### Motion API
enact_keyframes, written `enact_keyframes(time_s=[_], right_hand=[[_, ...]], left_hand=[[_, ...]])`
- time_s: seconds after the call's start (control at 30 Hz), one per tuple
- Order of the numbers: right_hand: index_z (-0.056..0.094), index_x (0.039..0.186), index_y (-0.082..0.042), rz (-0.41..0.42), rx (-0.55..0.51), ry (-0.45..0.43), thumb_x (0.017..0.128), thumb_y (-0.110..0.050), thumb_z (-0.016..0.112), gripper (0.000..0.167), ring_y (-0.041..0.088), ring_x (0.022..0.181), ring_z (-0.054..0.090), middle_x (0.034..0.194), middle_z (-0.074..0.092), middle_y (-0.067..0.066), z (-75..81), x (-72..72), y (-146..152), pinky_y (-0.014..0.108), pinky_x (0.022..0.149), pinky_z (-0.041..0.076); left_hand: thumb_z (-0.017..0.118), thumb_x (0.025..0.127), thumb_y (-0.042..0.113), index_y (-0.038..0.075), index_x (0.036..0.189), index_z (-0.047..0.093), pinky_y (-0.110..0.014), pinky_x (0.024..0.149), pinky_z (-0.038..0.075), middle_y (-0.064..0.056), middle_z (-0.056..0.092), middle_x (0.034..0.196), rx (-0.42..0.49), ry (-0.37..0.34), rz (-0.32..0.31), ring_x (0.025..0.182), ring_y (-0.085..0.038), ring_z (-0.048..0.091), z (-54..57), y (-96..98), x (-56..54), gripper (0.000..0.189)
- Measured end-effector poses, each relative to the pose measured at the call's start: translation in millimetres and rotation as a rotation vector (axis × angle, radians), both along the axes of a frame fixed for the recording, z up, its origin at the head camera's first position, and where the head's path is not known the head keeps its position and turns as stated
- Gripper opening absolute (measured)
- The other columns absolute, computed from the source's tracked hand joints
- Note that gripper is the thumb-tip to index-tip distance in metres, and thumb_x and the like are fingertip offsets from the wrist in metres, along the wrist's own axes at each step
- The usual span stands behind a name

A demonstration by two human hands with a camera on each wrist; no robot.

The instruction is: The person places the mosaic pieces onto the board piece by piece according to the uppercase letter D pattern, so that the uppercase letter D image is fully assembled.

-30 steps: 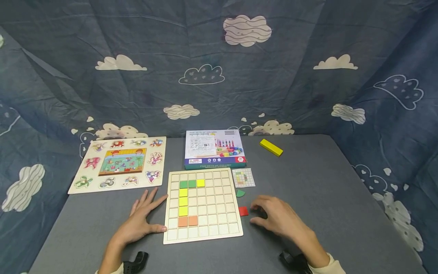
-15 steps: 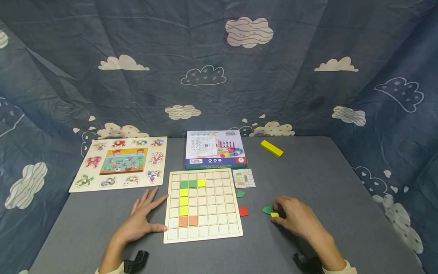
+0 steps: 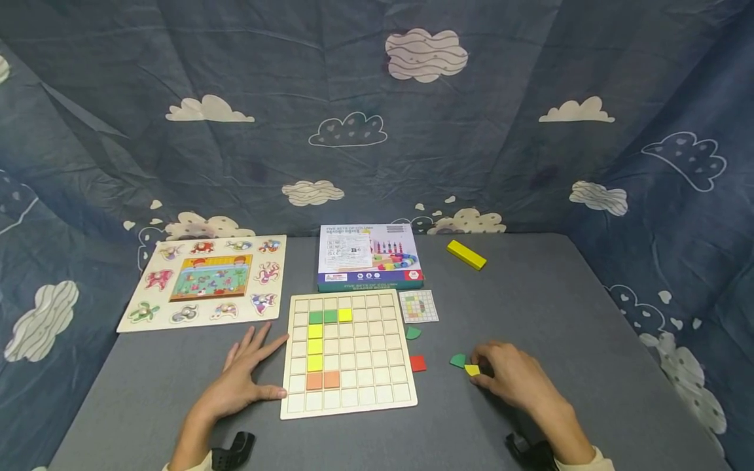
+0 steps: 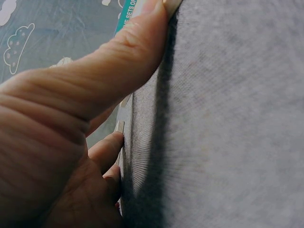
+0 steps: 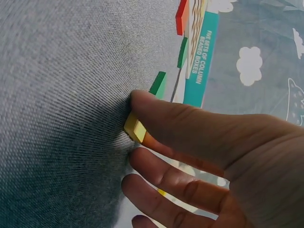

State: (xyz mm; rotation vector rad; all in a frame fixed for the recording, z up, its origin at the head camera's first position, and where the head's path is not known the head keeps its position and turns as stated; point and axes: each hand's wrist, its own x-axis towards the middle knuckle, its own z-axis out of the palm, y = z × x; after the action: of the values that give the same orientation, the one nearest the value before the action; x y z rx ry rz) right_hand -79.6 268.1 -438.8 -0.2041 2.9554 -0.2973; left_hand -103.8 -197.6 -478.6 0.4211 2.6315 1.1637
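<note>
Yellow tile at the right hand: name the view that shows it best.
Right wrist view: the yellow tile fills the frame close up, pinched by the right hand. Head view shows it small; left wrist view misses it.

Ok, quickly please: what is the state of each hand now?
Left hand: open, flat on the grey table, beside the wooden grid board.
Right hand: pinching a small yellow square tile.

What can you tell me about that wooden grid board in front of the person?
The grid board is a pale wooden square tray lying flat on the grey table, divided into small square cells. Most cells are bare; two hold green tiles, four yellow, two orange, forming a bent line on its left side. The left hand rests flat against its left edge.
</note>
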Motion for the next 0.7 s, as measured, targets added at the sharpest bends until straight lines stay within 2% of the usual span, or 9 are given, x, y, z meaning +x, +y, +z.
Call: enact_keyframes(time_s=[0.23,0.37,0.7], right_hand=[[0.060,0.072,-0.021,-0.006,-0.035,-0.026,0.076,-0.016,0.086,0.027,0.010,0.061,0.047,0.067,0.053,-0.008,0.6,-0.1,-3.0,0.029,0.054,0.038],[0.060,0.073,-0.020,-0.009,-0.044,-0.034,0.075,-0.014,0.083,0.024,0.010,0.059,0.046,0.066,0.053,-0.008,1.7,0.5,-3.7,0.029,0.051,0.036],[0.064,0.078,-0.018,-0.028,-0.081,-0.008,0.073,-0.011,0.078,0.016,0.007,0.059,0.051,0.067,0.059,-0.009,5.1,1.4,-2.5,0.030,0.055,0.042]], left_hand=[[0.090,0.066,0.039,0.017,0.152,0.046,-0.072,0.113,-0.007,-0.024,0.012,0.166,-0.002,0.008,0.001,0.151,-0.053,-0.008,-1.1,-0.4,-0.4,0.100],[0.090,0.066,0.040,0.017,0.152,0.046,-0.072,0.113,-0.007,-0.024,0.013,0.166,-0.005,0.008,0.003,0.151,-0.053,-0.007,-1.6,-0.5,-0.6,0.100],[0.090,0.065,0.039,0.017,0.152,0.046,-0.072,0.113,-0.007,-0.024,0.012,0.166,-0.001,0.006,0.004,0.151,-0.052,-0.007,-1.6,-0.9,-0.6,0.100]])
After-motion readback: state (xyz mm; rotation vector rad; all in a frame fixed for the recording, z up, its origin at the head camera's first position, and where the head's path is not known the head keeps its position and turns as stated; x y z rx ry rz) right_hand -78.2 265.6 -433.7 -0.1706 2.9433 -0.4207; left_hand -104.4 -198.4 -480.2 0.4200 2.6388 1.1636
